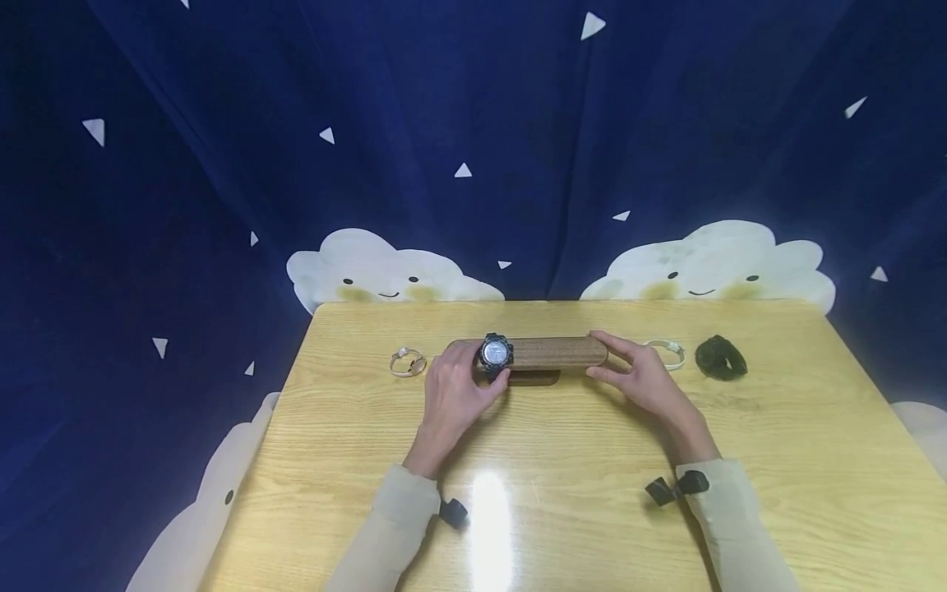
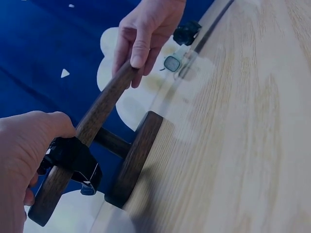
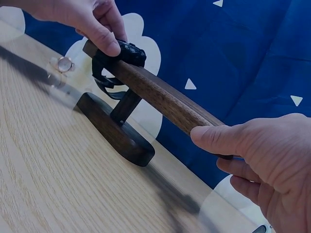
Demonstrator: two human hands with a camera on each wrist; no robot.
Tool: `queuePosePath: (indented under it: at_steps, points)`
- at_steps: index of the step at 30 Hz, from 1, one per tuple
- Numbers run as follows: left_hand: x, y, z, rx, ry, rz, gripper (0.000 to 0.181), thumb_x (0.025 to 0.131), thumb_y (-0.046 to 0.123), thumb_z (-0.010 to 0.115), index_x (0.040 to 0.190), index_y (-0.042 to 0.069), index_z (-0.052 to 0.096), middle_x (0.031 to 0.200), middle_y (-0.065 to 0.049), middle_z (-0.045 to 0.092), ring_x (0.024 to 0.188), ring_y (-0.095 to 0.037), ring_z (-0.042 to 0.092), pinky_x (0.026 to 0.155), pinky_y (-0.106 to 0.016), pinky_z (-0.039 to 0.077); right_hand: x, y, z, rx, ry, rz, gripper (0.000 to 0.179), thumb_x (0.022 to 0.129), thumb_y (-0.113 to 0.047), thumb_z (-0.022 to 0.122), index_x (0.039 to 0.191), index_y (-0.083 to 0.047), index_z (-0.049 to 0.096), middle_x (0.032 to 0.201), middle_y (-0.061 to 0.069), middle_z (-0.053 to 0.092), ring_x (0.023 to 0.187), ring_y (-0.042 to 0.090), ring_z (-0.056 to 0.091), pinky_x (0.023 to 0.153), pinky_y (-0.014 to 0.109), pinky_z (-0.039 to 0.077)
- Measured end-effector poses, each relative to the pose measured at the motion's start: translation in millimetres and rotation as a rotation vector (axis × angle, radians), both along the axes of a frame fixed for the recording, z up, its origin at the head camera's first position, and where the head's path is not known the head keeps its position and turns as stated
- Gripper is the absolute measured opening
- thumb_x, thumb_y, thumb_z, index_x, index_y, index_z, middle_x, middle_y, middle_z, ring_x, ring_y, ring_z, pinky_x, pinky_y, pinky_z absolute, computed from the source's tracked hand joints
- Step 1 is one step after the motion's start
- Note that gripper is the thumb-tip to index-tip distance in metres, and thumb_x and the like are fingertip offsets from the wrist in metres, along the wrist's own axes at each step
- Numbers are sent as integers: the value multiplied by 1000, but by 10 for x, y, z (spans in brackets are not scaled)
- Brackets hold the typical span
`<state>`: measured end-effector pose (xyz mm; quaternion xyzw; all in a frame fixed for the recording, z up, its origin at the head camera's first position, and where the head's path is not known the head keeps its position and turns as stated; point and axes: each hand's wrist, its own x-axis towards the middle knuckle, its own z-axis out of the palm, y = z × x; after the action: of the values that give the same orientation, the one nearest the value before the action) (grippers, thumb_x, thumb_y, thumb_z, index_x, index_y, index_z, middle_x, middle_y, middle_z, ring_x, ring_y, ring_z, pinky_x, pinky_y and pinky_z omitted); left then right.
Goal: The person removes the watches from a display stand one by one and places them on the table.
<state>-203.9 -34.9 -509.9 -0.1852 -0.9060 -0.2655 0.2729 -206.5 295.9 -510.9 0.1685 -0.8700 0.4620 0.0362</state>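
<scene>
A dark wooden T-shaped watch stand (image 1: 558,353) stands on the table, its bar level above a wooden base (image 3: 116,131). Around the bar's left part hangs a black digital watch (image 1: 496,353), its strap looped loosely under the bar in the right wrist view. My left hand (image 1: 457,385) pinches this watch at the bar, thumb at the near side and fingers behind. With thumb and fingers, my right hand (image 1: 642,374) grips the bar's right end.
Left of the stand lies a watch with a pale band (image 1: 408,362). A white watch (image 1: 669,353) sits behind my right hand, with a black scrunchie-like loop (image 1: 721,358) farther right. A dark blue curtain (image 1: 518,123) hangs at the table's back edge.
</scene>
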Motion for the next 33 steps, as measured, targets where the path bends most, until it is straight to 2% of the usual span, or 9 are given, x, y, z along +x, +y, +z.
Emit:
queuePosePath:
  at_steps: [5, 12, 18, 26, 33]
  points:
    - [5, -63, 0, -9, -18, 17, 58, 82, 46, 85, 123, 7, 73, 115, -9, 77, 102, -25, 73, 88, -38, 62, 1, 0, -5, 1, 1, 5, 63, 91, -11, 82, 148, -1, 57, 148, 22, 57, 140, 45, 50, 114, 53, 42]
    - [-4, -125, -5, 12, -6, 28, 56, 82, 47, 85, 121, 8, 74, 114, -9, 78, 96, -26, 74, 81, -37, 61, -12, 12, -22, 0, 6, 4, 63, 92, -13, 82, 148, 0, 56, 149, 22, 57, 140, 45, 50, 114, 54, 42]
    - [-5, -153, -1, 10, -23, 35, 56, 83, 46, 84, 123, 9, 73, 112, -8, 78, 94, -25, 73, 80, -36, 59, -23, 20, -18, -6, 12, 3, 62, 91, -13, 82, 148, -3, 58, 147, 22, 58, 139, 45, 51, 113, 53, 43]
    - [12, -191, 1, 11, 4, 36, 55, 82, 46, 85, 122, 9, 73, 108, -9, 79, 92, -25, 73, 81, -39, 61, -23, 14, -11, -7, -10, 3, 63, 92, -14, 81, 149, -4, 57, 149, 21, 57, 141, 45, 49, 115, 53, 41]
    - [18, -224, 5, 2, 6, 40, 53, 83, 44, 85, 120, 8, 74, 100, -9, 78, 85, -24, 72, 76, -38, 60, -10, 4, -11, -6, -24, -3, 64, 93, -14, 81, 150, -3, 55, 152, 22, 53, 142, 45, 47, 115, 52, 41]
